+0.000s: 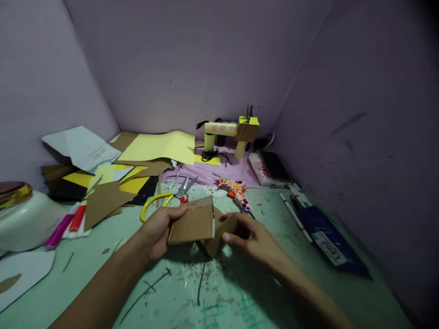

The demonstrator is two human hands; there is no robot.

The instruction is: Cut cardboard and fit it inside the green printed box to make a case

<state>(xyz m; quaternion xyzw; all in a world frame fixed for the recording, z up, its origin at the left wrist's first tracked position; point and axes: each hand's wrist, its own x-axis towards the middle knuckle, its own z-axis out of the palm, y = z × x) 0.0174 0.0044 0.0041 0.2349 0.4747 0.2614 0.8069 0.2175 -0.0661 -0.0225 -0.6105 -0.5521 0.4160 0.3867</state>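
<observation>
"What's closest to us?"
"The green tabletop point(233, 288), with thin dark strips point(201, 283) scattered on it. Above it, the left hand point(156, 234) grips a flat cardboard piece point(194, 221), thumb pressed on the upper face, the other fingers mostly hidden."
"And the right hand point(249, 235)?"
"It pinches a brown flap point(216, 244) between thumb and fingers, at the cardboard piece's right edge. Whether the two are joined, I can't tell."
"Beyond them?"
"Yellow-handled scissors point(180, 192), blades apart, and a patterned glue gun point(236, 188) further right."
"At the back?"
"A pale yellow sheet point(161, 146), then a yellow-and-brown model point(222, 129) near the wall point(192, 59)."
</observation>
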